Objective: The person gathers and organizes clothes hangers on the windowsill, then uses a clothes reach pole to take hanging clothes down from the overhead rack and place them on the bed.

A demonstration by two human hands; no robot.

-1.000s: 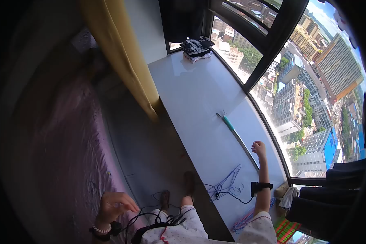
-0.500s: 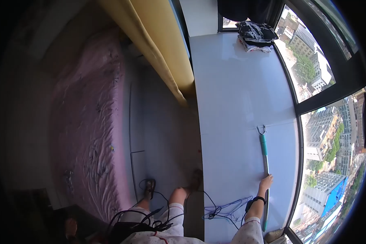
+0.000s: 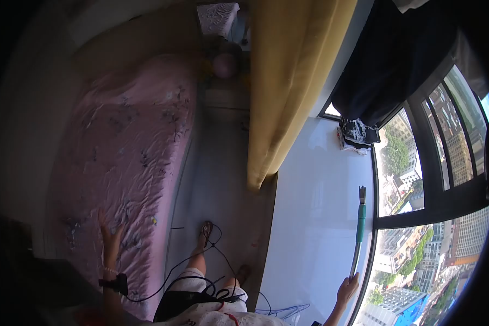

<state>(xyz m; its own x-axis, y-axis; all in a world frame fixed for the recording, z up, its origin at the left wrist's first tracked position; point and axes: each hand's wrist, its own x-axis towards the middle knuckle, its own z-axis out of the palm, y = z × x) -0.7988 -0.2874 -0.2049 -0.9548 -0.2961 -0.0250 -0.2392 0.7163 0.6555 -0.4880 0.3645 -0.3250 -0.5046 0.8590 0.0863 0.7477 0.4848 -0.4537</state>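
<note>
My right hand (image 3: pixel 348 286) is wrapped round the metal shaft of a pole (image 3: pixel 359 231) with a green sleeve and a forked metal tip. The pole points away from me over the white sill, close to the window frame. My left hand (image 3: pixel 111 234) is held out over the pink bed, fingers apart and nothing in it. A beaded bracelet and a black strapped device (image 3: pixel 114 283) are on my left wrist, with a black cable running from the device towards my lap.
The pink bed (image 3: pixel 130 141) lies on the left, and a yellow curtain (image 3: pixel 293 81) hangs between it and the sill (image 3: pixel 304 201). Folded clothes (image 3: pixel 358 135) sit at the sill's far end. Wire hangers (image 3: pixel 285 311) lie near me. Dark cables (image 3: pixel 214 245) trail by my feet.
My right hand, empty a second ago, has closed on the pole, whose forked end now points away above the sill. My left hand has reached out over the bed. The view has turned left.
</note>
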